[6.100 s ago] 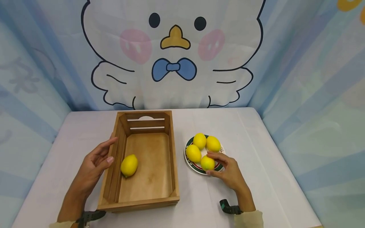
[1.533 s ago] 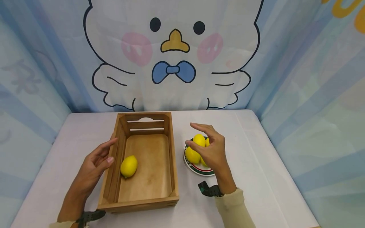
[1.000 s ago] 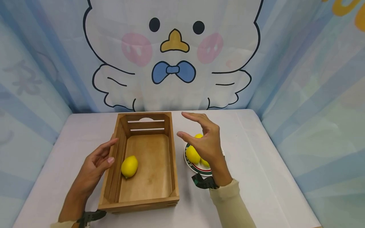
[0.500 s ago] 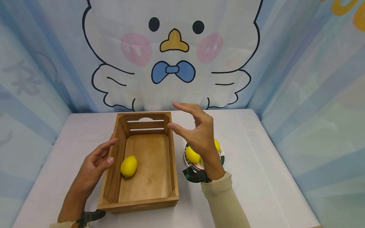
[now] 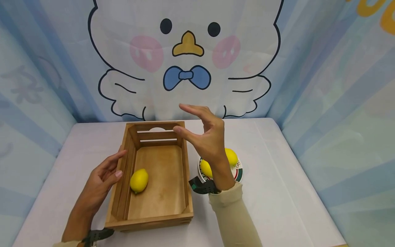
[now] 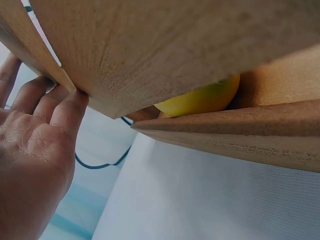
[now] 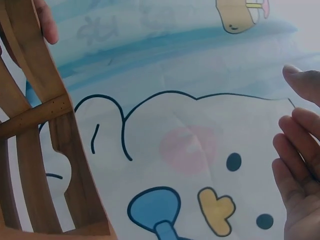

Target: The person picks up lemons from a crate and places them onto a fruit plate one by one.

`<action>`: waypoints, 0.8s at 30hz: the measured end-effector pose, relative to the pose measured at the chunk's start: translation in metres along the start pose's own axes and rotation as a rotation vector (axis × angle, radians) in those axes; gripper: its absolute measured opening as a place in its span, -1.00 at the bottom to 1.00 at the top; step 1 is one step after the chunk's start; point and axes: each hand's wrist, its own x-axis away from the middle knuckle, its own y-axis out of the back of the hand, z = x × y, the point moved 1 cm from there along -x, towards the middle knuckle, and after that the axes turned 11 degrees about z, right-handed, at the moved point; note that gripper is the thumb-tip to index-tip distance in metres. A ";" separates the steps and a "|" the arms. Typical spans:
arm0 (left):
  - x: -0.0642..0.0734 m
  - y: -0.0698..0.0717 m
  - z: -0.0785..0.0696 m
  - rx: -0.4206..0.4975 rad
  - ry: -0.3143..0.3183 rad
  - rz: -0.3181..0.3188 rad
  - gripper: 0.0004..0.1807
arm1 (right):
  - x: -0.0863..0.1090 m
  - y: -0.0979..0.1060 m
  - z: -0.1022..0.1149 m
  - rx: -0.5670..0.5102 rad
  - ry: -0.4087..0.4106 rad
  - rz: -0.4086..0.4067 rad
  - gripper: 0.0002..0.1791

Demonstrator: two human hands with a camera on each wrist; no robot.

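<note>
A wooden crate (image 5: pixel 163 178) stands on the table, with one lemon (image 5: pixel 139 180) lying inside by its left wall. My left hand (image 5: pixel 102 181) touches the crate's left side; in the left wrist view its fingers (image 6: pixel 67 107) lie fairly straight against a slat. Raised above the table, my right hand (image 5: pixel 206 137) has its thumb and fingers spread apart with nothing between them. It hovers near the crate's far right corner. Behind that wrist sits a round plate (image 5: pixel 239 174) with a dark green rim. Lemons (image 5: pixel 231 157) show on it, partly hidden by the forearm.
White cloth covers the table (image 5: pixel 277 192). A printed curtain (image 5: pixel 185 96) with a cartoon bird hangs right behind its far edge, and more curtain closes both sides. Each wrist wears a dark strap (image 5: pixel 203 186).
Earlier my right hand was at a lemon on the plate. Since then it has risen and moved left, away from the plate toward the crate. The left hand and crate stay put.
</note>
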 end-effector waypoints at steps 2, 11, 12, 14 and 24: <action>0.000 0.000 0.000 0.000 0.001 0.000 -0.33 | -0.002 -0.002 0.000 -0.015 0.001 -0.005 -0.39; 0.001 0.000 0.000 -0.001 0.003 0.001 -0.33 | -0.011 -0.015 0.000 -0.082 0.004 0.026 -0.38; 0.001 0.000 -0.001 0.000 0.003 0.001 -0.33 | -0.012 -0.016 -0.001 -0.087 0.004 0.030 -0.37; 0.000 0.000 -0.001 -0.001 0.006 0.002 -0.33 | -0.014 -0.019 -0.002 -0.100 0.004 0.035 -0.37; 0.000 0.000 -0.001 0.002 0.006 -0.003 -0.33 | -0.023 -0.035 -0.001 -0.154 -0.010 0.086 -0.39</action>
